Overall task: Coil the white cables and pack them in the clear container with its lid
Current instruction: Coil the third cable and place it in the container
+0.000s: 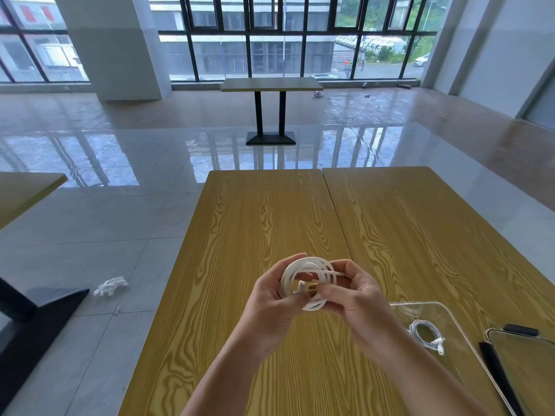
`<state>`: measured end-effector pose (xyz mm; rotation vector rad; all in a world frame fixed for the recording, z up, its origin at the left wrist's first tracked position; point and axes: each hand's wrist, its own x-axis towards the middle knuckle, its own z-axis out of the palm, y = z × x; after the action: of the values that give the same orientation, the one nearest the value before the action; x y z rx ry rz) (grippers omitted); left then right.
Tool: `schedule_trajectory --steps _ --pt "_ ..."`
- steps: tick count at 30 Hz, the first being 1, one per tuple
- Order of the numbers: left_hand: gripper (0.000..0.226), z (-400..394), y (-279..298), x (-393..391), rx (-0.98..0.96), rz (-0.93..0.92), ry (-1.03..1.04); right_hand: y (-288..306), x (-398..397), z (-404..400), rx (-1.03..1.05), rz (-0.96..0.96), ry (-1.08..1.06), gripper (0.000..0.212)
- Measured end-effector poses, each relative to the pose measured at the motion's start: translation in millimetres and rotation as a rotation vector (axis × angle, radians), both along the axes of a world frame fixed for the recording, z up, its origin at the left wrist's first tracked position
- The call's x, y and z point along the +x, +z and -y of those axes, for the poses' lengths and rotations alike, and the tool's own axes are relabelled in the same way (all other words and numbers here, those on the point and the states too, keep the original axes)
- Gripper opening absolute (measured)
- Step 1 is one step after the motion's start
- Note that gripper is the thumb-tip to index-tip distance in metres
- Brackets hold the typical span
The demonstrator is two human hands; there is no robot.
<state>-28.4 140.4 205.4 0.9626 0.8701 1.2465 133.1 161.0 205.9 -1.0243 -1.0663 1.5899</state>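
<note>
On the floor at the far left lies a small crumpled white thing [110, 286], well away from the job. Next comes the yellow wooden worktop [264, 217], and above its near part two bare hands hold one white cable [306, 279] wound into a round bundle.

The left hand [270, 298] has its grip closed around the left side of the loops. That looks like it is there to keep the rings from springing open. The right hand [357, 298] has its grip pinched shut on the right side of the same bundle, near a loose end that pokes out toward the right. My guess is that this hand is tucking the end in so the bundle stays tidy. The bundle is up in the air, not touching the worktop.

Further right, a clear container [432, 307] lies flat on the worktop, close to the right hand, so it is easy to reach. A second cable [426, 334], thin and already wound up, lies in it. I cannot tell if this clear piece is the box or its lid.

At the far right edge rests a phone [528, 373], just beside the clear piece, with a dark pen-like thing [495, 370] along its left side.
</note>
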Motion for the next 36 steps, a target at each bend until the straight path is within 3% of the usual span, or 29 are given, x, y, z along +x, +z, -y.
schedule_trajectory --steps 6,11,13,17,24,27,30,32,34,36 --pt "0.039 -1.7 6.2 -5.9 0.007 0.052 -0.052 -2.0 2.6 -4.9 -0.071 -0.255 0.161 0.040" --pt "0.042 -2.6 3.3 -11.0 -0.034 0.114 -0.065 -0.9 10.7 -6.7 -0.033 -0.274 0.267 0.060" --pt "0.043 -3.2 3.4 -13.9 -0.042 0.126 -0.084 1.3 13.1 -5.9 -0.004 -0.230 0.336 0.062" --pt "0.043 -3.2 7.1 -14.8 -0.016 0.124 -0.161 6.6 7.5 -4.8 0.192 0.147 0.350 0.054" --pt "0.037 -4.2 7.3 -18.4 -0.051 0.169 -0.214 10.8 3.8 -4.9 0.246 0.251 0.273 0.062" --pt "0.026 -3.7 9.6 -17.1 -0.118 0.071 -0.173 8.8 1.7 -6.9 0.258 0.288 0.278 0.067" --pt "0.024 -5.6 12.9 -17.3 -0.085 -0.282 -0.038 6.8 1.0 -7.6 0.256 0.275 0.268 0.070" --pt "0.023 -9.7 12.2 -16.9 -0.008 -0.398 0.053 5.6 1.8 -6.1 0.241 0.210 0.240 0.065" --pt "0.021 -12.5 11.1 -13.8 -0.006 -0.312 0.151 3.5 1.2 -4.1 0.211 0.160 0.196 0.059" --pt "0.021 -13.8 10.2 -11.2 -0.069 -0.070 0.217 0.3 -1.9 -1.5 0.186 0.140 0.129 0.057"
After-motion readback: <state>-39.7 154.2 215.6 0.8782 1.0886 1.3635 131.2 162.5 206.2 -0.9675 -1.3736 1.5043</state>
